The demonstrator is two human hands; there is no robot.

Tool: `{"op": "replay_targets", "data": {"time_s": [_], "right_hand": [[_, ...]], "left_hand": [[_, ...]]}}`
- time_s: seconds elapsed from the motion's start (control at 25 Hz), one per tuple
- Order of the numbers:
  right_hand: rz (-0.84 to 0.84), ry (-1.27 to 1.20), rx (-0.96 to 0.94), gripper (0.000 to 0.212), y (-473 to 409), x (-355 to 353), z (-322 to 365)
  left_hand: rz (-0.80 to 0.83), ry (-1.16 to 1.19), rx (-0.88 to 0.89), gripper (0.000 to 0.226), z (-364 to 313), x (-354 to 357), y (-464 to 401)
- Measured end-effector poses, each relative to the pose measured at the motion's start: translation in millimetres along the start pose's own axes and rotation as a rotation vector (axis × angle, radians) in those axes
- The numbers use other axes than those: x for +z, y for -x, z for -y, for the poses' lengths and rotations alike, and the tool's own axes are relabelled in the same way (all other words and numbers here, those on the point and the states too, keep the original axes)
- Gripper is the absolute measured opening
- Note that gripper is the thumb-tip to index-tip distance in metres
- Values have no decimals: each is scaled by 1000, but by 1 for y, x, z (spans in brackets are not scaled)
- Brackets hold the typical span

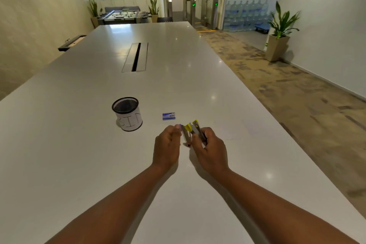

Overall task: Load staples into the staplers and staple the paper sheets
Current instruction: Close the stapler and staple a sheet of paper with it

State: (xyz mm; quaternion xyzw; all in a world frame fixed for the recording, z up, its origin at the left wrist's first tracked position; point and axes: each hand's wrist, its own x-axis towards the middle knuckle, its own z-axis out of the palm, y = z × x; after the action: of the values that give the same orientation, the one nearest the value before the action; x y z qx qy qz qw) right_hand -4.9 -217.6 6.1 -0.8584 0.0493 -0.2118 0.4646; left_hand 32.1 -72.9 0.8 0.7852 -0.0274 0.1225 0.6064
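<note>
1. Stretching ahead of me, the white table point(79, 144) carries everything.
2. At ten o'clock from my hands stands a mesh cup point(127, 114).
3. My right hand point(210, 149) grips the yellow stapler point(193, 129), hinged open.
4. My left hand point(168, 144) pinches its metal rail.
5. At twelve o'clock, near the stapler, lies the staple box point(168, 116).

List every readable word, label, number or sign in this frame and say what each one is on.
"BIN": handwritten on the white paper band around the black mesh cup.
Small blue staple box: printing too small to read.
Yellow stapler held in both hands: label on it blurred, unreadable.
Green lit signs on the turnstiles: symbols, no legible text.
</note>
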Motion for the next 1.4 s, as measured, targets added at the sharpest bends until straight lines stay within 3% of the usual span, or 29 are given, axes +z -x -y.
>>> {"op": "replay_targets", "data": {"time_s": [0.16, 0.36, 0.52, 0.64, 0.76, 0.84, 0.96, 1.08, 1.16, 1.24, 1.4], "right_hand": [[-101, 2, 129, 28, -18, -48, -29], [-142, -135, 239, 28, -22, -88, -67], [-133, -290, 275, 27, -22, -95, -70], [-116, -401, 292, 25, -20, -99, -73], [-102, -457, 332, 25, -24, -103, -74], [-85, -520, 396, 25, -27, -103, -73], [-51, -705, 469, 19, -33, -102, -68], [0, -847, 499, 7, -42, -93, -49], [49, -855, 480, 16, -47, -82, -28], [98, -853, 456, 26, -50, -69, -5], [226, -771, 285, 20, -47, -45, 41]], "left_hand": [[229, -292, 158, 12, -23, 49, -11], [543, -577, 314, 65, -28, 112, -35], [697, -785, 259, 73, -25, 144, -58], [684, -805, 341, 35, -18, 149, -56], [550, -766, 314, 55, -19, 145, -52], [475, -662, 256, 58, -28, 138, -47], [382, -305, 96, 39, -44, 113, -42], [397, 118, -204, 37, -62, 76, -42], [392, 361, -371, 35, -75, 49, -40], [374, 518, -447, 33, -84, 24, -38], [313, 686, -463, 32, -92, -19, -33]]}}
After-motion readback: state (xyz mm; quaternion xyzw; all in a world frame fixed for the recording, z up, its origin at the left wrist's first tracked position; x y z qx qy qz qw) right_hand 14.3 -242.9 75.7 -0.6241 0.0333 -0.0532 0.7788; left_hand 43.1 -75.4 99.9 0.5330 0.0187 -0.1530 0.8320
